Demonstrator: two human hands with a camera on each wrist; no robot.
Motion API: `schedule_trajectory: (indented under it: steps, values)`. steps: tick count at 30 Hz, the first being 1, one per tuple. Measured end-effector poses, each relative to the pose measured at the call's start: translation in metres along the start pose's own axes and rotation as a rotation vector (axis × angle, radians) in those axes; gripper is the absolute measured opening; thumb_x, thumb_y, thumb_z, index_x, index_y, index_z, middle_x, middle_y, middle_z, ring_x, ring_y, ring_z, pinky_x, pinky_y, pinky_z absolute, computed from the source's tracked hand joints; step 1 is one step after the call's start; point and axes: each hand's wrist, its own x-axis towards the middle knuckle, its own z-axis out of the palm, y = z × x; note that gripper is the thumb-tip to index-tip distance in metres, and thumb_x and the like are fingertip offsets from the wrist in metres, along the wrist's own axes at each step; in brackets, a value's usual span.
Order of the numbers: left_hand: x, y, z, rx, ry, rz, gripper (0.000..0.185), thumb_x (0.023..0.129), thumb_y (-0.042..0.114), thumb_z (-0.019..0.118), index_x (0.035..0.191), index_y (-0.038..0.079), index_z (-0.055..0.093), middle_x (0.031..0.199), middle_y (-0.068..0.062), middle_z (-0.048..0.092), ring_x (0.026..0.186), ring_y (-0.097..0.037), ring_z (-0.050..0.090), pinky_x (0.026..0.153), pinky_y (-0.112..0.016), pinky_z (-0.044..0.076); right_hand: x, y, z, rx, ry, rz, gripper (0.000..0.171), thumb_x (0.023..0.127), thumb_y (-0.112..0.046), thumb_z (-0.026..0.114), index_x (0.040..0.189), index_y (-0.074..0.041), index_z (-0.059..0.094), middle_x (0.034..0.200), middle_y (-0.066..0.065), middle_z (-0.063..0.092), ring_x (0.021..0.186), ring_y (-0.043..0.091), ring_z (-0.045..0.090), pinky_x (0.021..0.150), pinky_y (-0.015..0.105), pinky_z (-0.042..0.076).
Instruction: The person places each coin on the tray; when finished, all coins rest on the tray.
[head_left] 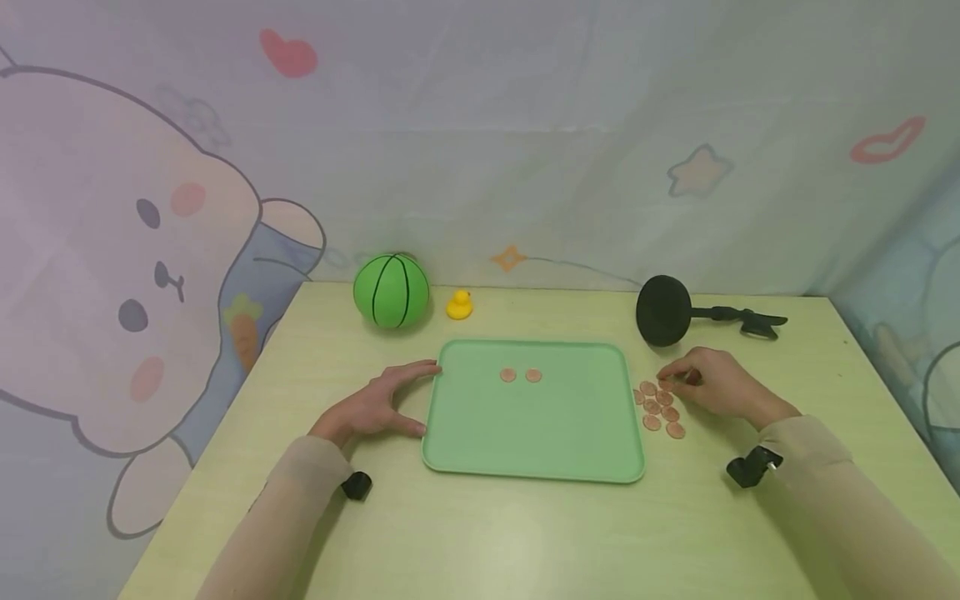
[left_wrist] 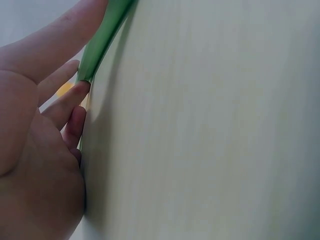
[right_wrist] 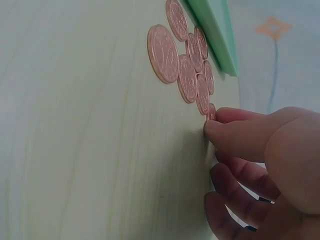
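Right hand (head_left: pixel 712 385) rests on the pale yellow-green wooden tabletop (head_left: pixel 525 533) just right of the flat mint-green plastic tray (head_left: pixel 532 442), thumb and forefinger pinching one small copper-coloured coin (right_wrist: pixel 211 112) at the far end of a cluster of round copper-coloured coins (head_left: pixel 658 406). The cluster lies on the table between the tray's right edge and the hand, coins touching or partly overlapping; in the right wrist view the pinched coin stands on edge against the fingertips (right_wrist: pixel 212 131), remaining fingers curled below. Two more copper coins (head_left: pixel 521 375) lie side by side inside the tray, near its far edge, well apart from either hand. Left hand (head_left: pixel 375 404) lies with fingers spread and straight against the tray's left rim, fingertips at the far left corner, thumb near the front left corner, holding nothing. Behind the tray: green ball with black seams (head_left: pixel 392 290), small yellow rubber duck (head_left: pixel 459 305), black round-based stand (head_left: pixel 663 311).
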Motion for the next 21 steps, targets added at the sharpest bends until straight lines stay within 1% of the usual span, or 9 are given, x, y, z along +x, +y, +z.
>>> schedule_trajectory:
  steps: [8,12,18,21]
  values:
    - [-0.0003,-0.0010,0.0015,-0.021,0.001,-0.008,0.101,0.076,0.031,0.096,0.162,0.031,0.042,0.173,-0.001,0.027,0.159,-0.033,0.017,0.126,-0.066,0.012,0.0030,0.0009,0.0021,-0.018,-0.026,0.007,0.011,0.093,-0.007,0.077,0.102,-0.011,0.082,0.090,-0.006,0.075,0.075,0.009,0.066,0.071,0.034,0.056]
    - [-0.0011,0.0004,0.0020,-0.016,-0.005,-0.009,0.101,0.077,0.032,0.095,0.162,0.030,0.041,0.173,-0.002,0.026,0.159,-0.034,0.017,0.125,-0.068,0.012,0.0037,0.0002,0.0017,-0.032,-0.036,0.026,0.009,0.093,-0.009,0.077,0.101,-0.011,0.080,0.089,-0.006,0.075,0.076,0.011,0.067,0.072,0.036,0.057]
    - [0.0001,0.0010,0.0004,-0.004,-0.002,-0.004,0.101,0.077,0.031,0.095,0.162,0.029,0.042,0.173,-0.001,0.026,0.159,-0.033,0.017,0.126,-0.066,0.012,0.0032,-0.0036,-0.0017,-0.041,-0.014,0.039,0.006,0.092,-0.011,0.078,0.098,-0.010,0.078,0.088,-0.003,0.072,0.077,0.015,0.067,0.073,0.039,0.056]
    - [0.0008,-0.0004,0.0001,-0.007,-0.002,-0.008,0.101,0.077,0.030,0.095,0.162,0.029,0.042,0.173,0.000,0.026,0.159,-0.032,0.017,0.126,-0.065,0.011,0.0030,-0.0043,-0.0013,-0.044,-0.006,0.056,0.005,0.093,-0.012,0.078,0.098,-0.011,0.078,0.087,-0.003,0.071,0.077,0.014,0.065,0.073,0.038,0.055]
